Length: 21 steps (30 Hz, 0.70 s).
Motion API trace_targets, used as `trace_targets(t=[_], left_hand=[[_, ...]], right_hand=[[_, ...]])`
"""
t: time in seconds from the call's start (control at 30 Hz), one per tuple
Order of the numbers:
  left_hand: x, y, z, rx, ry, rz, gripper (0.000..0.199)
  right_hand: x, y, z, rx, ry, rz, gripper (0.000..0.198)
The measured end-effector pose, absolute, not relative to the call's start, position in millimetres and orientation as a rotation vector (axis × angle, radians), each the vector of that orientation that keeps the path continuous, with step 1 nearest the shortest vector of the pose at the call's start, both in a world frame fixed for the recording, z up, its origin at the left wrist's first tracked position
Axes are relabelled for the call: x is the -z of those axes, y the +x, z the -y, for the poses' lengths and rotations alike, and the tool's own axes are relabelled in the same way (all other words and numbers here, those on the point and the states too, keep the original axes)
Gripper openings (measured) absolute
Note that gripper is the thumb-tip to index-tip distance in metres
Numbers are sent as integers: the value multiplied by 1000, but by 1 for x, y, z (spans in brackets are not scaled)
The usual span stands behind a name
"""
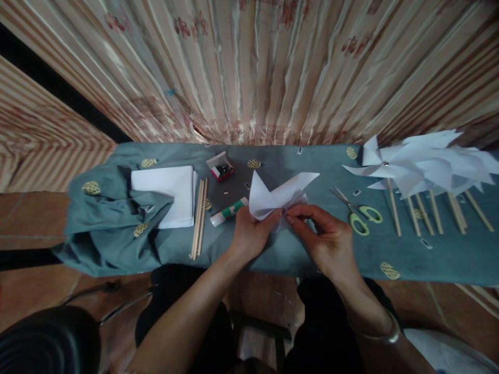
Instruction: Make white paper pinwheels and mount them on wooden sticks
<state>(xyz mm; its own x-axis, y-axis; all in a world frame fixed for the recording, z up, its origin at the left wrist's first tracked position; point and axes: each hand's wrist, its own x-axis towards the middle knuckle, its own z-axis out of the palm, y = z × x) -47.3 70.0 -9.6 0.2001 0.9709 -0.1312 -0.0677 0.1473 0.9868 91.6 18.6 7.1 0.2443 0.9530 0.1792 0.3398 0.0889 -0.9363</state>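
Observation:
A white paper pinwheel (268,200) with folded blades is held up over the middle of the cloth. My left hand (252,234) is closed on its lower left side, the thumb pressed near its centre. Thumb and forefinger of my right hand (325,234) pinch together at the paper's centre; whether a small pin is between them is hidden. Just left of my left hand lies a green and white glue stick (229,211). Green-handled scissors (358,213) rest to the right of my right hand, blades slightly apart.
A small red box of pins (221,167) stands open at the back, one loose pin (225,192) before it. Wooden sticks (199,218) lie beside stacked white paper (171,182). Several finished pinwheels (424,163) on sticks overlap at the right. A pleated curtain (249,72) hangs behind.

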Motion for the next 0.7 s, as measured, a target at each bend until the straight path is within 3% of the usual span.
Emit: trace_targets(t=[0.7], left_hand=[[18, -46, -68, -1025, 1260, -1044, 21]], right_hand=[[-4, 96, -20, -816, -1549, 1149, 5]])
